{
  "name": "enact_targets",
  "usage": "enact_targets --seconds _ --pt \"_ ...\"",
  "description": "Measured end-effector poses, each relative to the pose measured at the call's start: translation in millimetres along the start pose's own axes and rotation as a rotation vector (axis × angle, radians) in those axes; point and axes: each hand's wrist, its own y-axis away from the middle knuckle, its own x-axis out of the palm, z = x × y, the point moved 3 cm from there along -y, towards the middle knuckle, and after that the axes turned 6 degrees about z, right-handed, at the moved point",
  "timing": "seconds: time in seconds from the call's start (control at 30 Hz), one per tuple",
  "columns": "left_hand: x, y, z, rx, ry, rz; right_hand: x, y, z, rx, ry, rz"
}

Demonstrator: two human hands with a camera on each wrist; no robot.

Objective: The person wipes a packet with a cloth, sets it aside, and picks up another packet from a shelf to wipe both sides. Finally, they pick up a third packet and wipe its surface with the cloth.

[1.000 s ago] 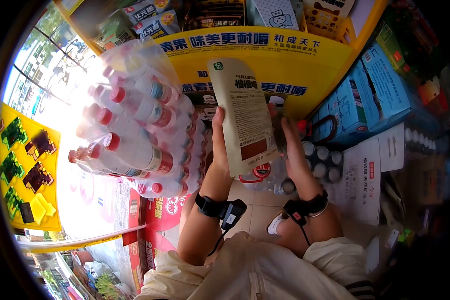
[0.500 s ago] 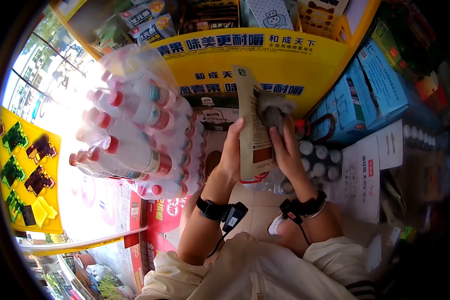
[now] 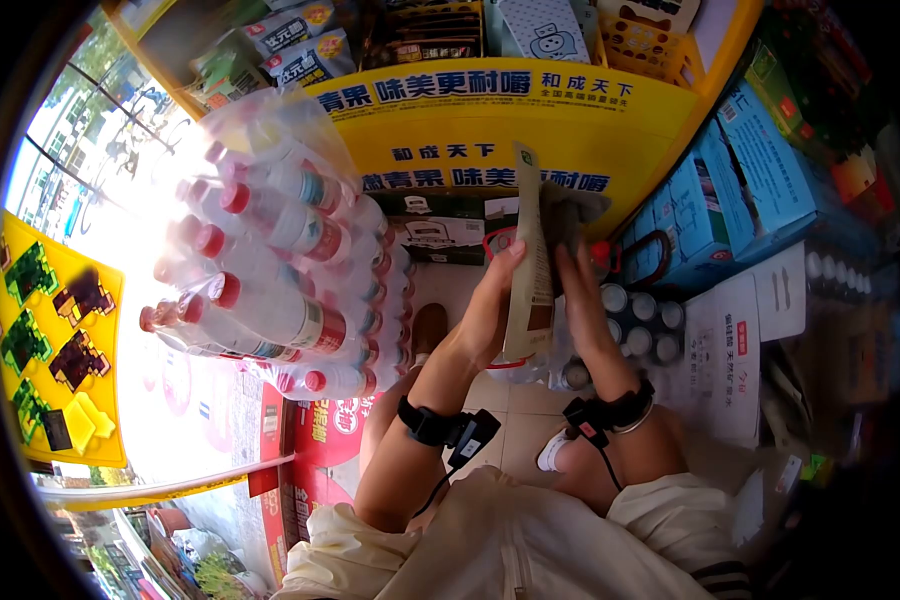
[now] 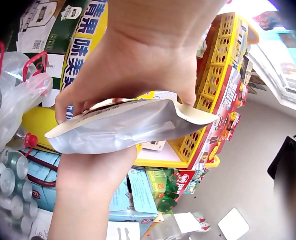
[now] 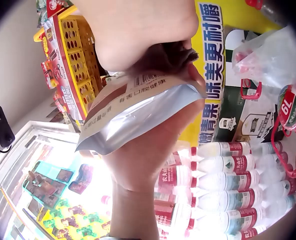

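Observation:
A tan-and-silver pouch (image 3: 532,270) stands nearly edge-on to the head view, between the two hands. My left hand (image 3: 488,308) grips it, thumb on the near edge; the left wrist view has this hand (image 4: 138,62) over the pouch's silver end (image 4: 123,131). On the other side, my right hand (image 3: 588,310) holds a crumpled dark grey cloth (image 3: 576,208) against the pouch. The right wrist view shows the cloth (image 5: 168,57) bunched under my right hand (image 5: 138,30), beside printed text on the pouch (image 5: 138,112).
Wrapped water bottles (image 3: 290,230) are stacked at the left. A yellow shelf front (image 3: 450,125) with snack packs above it stands ahead. Blue boxes (image 3: 760,180) and grey-topped cans (image 3: 642,320) are on the right, and a tiled floor (image 3: 515,400) lies below.
The pouch has turned from its printed back facing the head view to nearly edge-on, shifting right. My left hand moved right with it, and more of the grey cloth came into sight.

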Motion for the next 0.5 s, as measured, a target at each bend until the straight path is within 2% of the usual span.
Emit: enact_targets --seconds 0.17,0.2,0.27,0.33,0.43,0.5 --pt "-8 -4 2 0.031 0.139 -0.018 5 4 -4 -0.042 0.015 0.035" --pt "-6 -1 -3 0.035 0.243 0.0 6 5 -5 -0.065 0.051 0.057" --pt "-6 -2 -6 0.068 0.261 0.035 7 8 -3 -0.088 0.088 0.079" --pt "-6 -1 -7 0.1 0.281 0.068 10 10 7 -0.219 0.246 0.12" --pt "-5 -1 -7 0.101 0.287 0.066 9 11 6 -0.279 0.274 0.066" --pt "-3 4 -7 -0.003 0.207 0.004 8 11 10 -0.289 0.27 0.04"
